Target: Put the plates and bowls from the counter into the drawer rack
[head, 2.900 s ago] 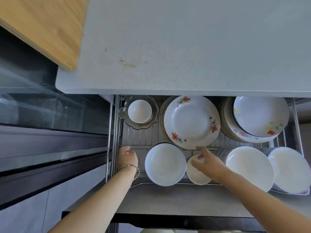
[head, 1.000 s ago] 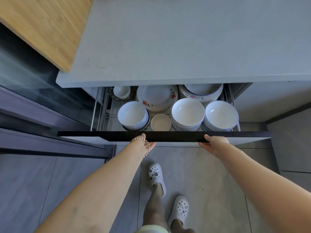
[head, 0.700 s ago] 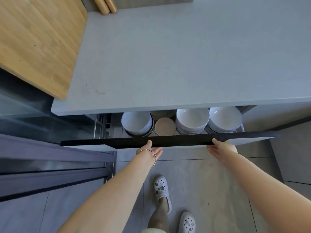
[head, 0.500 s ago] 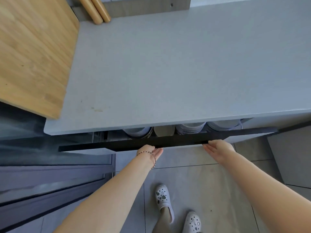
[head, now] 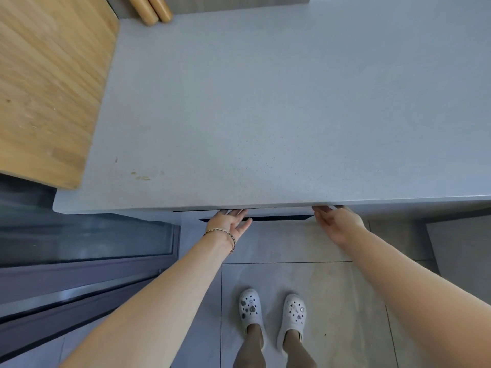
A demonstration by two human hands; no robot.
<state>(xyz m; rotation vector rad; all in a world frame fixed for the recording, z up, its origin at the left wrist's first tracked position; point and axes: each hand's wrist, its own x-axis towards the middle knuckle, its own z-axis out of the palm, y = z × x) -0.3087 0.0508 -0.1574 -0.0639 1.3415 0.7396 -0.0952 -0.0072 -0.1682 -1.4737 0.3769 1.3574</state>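
Only a thin dark strip of the drawer front (head: 279, 217) shows under the front edge of the grey counter (head: 265, 102). The rack, plates and bowls inside are hidden. My left hand (head: 229, 223), with a bead bracelet on the wrist, presses its straight fingers against the drawer front at the left. At the right end of that strip, my right hand (head: 336, 221) presses on it the same way, fingers straight and reaching under the counter edge. No dishes stand on the counter in view.
A wooden cutting board (head: 47, 81) lies on the counter's left part, with two wooden rolling pins (head: 150, 7) at the back. A dark glass appliance front (head: 79, 235) is at lower left. My feet in white clogs (head: 272, 312) stand on the grey tiled floor.
Both hands left the rack, moved to the drawer front and pushed it in under the counter. The bowls and plates went out of sight; the view rose over the counter.
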